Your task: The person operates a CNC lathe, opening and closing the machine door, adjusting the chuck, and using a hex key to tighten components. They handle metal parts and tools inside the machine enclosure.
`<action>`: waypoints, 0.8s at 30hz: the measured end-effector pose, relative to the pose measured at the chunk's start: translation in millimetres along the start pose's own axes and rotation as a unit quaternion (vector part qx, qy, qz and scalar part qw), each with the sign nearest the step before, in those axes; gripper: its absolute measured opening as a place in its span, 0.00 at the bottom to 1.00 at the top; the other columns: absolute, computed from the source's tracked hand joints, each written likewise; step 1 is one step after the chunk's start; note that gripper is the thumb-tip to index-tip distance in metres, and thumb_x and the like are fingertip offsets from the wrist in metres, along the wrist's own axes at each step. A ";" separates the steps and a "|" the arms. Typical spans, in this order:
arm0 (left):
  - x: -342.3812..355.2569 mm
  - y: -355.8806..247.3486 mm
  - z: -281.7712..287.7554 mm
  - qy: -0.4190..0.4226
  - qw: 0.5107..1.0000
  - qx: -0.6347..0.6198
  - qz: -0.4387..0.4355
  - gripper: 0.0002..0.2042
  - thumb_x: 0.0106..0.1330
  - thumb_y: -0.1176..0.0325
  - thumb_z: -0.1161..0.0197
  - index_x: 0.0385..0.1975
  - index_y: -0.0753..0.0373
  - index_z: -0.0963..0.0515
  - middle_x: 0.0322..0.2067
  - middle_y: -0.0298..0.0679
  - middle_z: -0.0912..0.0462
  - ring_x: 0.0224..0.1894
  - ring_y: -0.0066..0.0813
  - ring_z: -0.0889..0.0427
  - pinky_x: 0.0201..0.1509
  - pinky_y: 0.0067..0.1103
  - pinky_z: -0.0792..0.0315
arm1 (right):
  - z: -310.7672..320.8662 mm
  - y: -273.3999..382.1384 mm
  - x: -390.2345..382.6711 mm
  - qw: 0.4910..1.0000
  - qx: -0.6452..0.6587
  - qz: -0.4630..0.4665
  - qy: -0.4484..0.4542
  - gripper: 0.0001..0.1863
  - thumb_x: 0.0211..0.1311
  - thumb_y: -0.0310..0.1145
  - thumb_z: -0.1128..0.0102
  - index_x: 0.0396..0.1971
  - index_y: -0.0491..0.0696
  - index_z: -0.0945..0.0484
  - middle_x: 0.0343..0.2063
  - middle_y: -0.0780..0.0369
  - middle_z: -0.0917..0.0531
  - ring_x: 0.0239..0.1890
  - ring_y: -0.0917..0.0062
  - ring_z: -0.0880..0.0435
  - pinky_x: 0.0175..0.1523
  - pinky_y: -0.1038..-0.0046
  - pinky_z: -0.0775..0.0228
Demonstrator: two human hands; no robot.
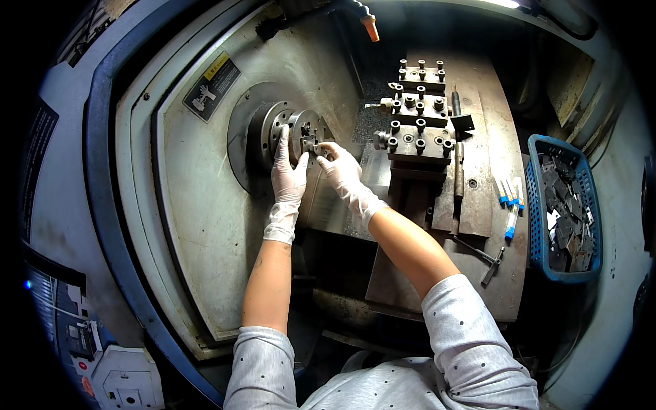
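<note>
A round metal lathe chuck (266, 137) with a smaller slotted disc fixture (298, 130) on its front sits at the left of the machine. My left hand (290, 179), in a white glove, lies against the fixture. Its index finger stretches up along the disc's back edge, and the thumb stands apart at its front. With thumb and fingers closed, my right hand (342, 169), gloved too, pinches a small metal piece (311, 145) at the fixture's face. Fingertips partly hide the piece, so how far it is seated cannot be seen.
Right of my hands stand tool posts (418, 140) with several upright bolts. A T-handled wrench (493, 265), a metal rod (458, 171) and blue-ended clear tubes (509, 198) lie on the bed. A blue basket (596, 225) of dark metal plates is beyond. An orange nozzle (370, 27) hangs above.
</note>
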State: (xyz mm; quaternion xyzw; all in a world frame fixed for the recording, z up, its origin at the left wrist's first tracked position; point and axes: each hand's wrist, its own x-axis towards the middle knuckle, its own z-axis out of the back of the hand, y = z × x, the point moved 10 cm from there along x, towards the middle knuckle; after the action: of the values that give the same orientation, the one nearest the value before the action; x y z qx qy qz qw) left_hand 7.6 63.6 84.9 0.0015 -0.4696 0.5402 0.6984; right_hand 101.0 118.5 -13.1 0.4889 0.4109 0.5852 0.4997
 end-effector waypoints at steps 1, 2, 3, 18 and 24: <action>0.3 -0.3 0.4 -0.001 1.000 0.002 -0.003 0.29 0.45 0.77 0.46 0.50 0.57 0.49 0.47 0.41 0.41 0.49 0.33 0.40 0.49 0.20 0.44 | 0.0 0.6 -0.1 1.000 0.003 0.008 -0.003 0.15 0.39 0.34 0.45 0.33 0.53 0.31 0.25 0.63 0.25 0.29 0.77 0.27 0.34 0.80 0.38; 0.1 -0.4 0.5 -0.003 1.000 0.003 -0.005 0.29 0.45 0.77 0.46 0.50 0.57 0.49 0.47 0.41 0.41 0.48 0.33 0.40 0.49 0.20 0.44 | -0.6 0.6 -0.4 1.000 0.006 0.015 -0.006 0.15 0.39 0.34 0.45 0.33 0.52 0.31 0.25 0.63 0.25 0.29 0.77 0.27 0.34 0.80 0.38; 0.2 -0.7 0.4 -0.004 1.000 0.000 -0.008 0.29 0.45 0.77 0.46 0.50 0.57 0.49 0.47 0.41 0.41 0.48 0.33 0.40 0.49 0.20 0.44 | -0.9 1.4 -0.6 1.000 0.008 0.023 -0.009 0.15 0.39 0.34 0.45 0.33 0.52 0.31 0.25 0.63 0.25 0.29 0.77 0.27 0.34 0.80 0.38; 1.1 -2.8 1.3 -0.008 1.000 0.001 0.004 0.29 0.45 0.76 0.46 0.49 0.57 0.48 0.47 0.41 0.41 0.48 0.32 0.39 0.49 0.20 0.44 | 9.2 -26.9 8.8 0.983 -0.013 -0.063 -0.169 0.16 0.44 0.39 0.49 0.30 0.43 0.30 0.20 0.61 0.26 0.21 0.78 0.29 0.29 0.79 0.38; -0.1 1.9 -0.4 0.002 1.000 -0.001 0.011 0.28 0.46 0.76 0.46 0.49 0.59 0.48 0.48 0.40 0.41 0.49 0.29 0.40 0.50 0.19 0.46 | -34.2 -55.0 11.8 0.972 0.097 -0.204 0.068 0.20 0.47 0.45 0.57 0.24 0.41 0.28 0.21 0.56 0.25 0.28 0.69 0.26 0.35 0.73 0.38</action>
State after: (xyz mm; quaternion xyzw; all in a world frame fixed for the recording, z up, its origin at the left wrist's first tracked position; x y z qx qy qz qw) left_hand 6.4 64.5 83.7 -0.0052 -0.4683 0.5472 0.6937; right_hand 77.2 139.3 -70.8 0.4004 0.5892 0.4603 0.5297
